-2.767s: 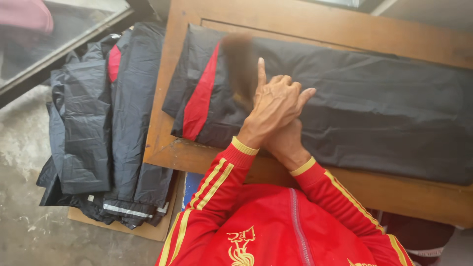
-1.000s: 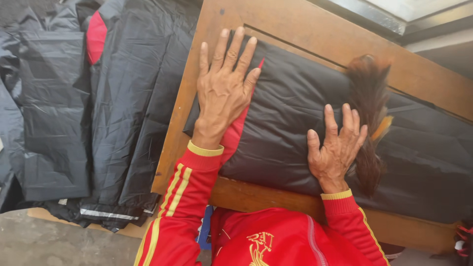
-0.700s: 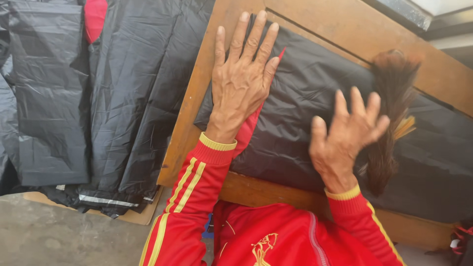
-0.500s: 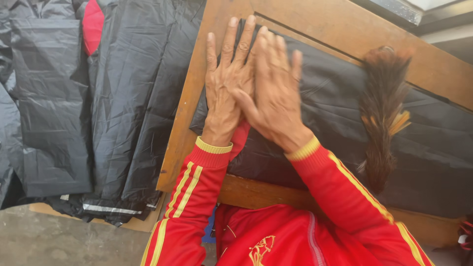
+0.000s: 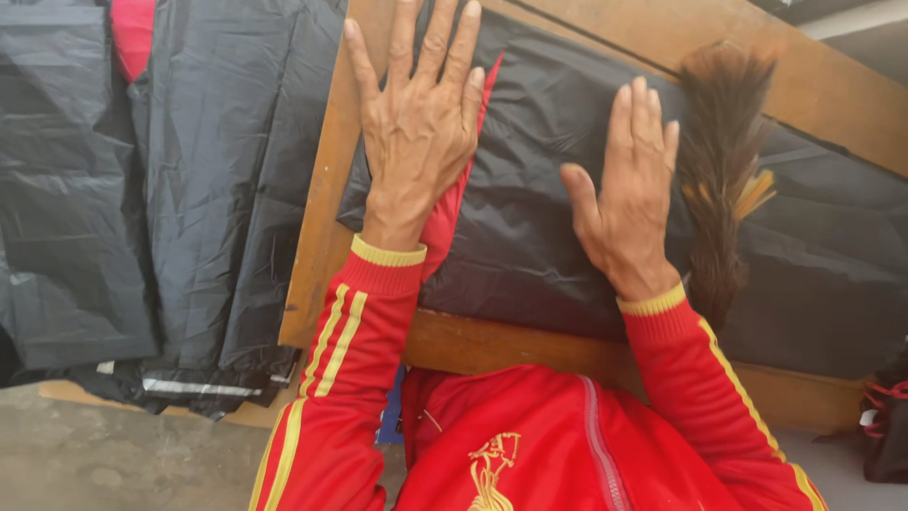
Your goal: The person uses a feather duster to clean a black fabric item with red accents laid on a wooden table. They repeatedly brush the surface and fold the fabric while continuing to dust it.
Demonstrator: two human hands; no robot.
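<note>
A folded black garment (image 5: 530, 199) with a red stripe lies on a wooden board (image 5: 317, 246). My left hand (image 5: 416, 123) rests flat on its left end, fingers spread, over the red stripe. My right hand (image 5: 629, 189) lies flat on the black fabric to the right, fingers together and pointing away from me. A dark brown bristle brush (image 5: 719, 170) with some yellow fibres lies on the garment just right of my right hand, not held. Both sleeves are red with yellow trim.
A pile of several black garments (image 5: 189, 189) with a red patch lies to the left of the board on a lower surface. Grey concrete floor (image 5: 104, 454) shows at the bottom left. Dark and red fabric sits at the far right edge (image 5: 884, 426).
My right hand, which was crossed over next to my left hand half a second ago, has moved right and now lies flat beside the brush. My left hand has stayed put.
</note>
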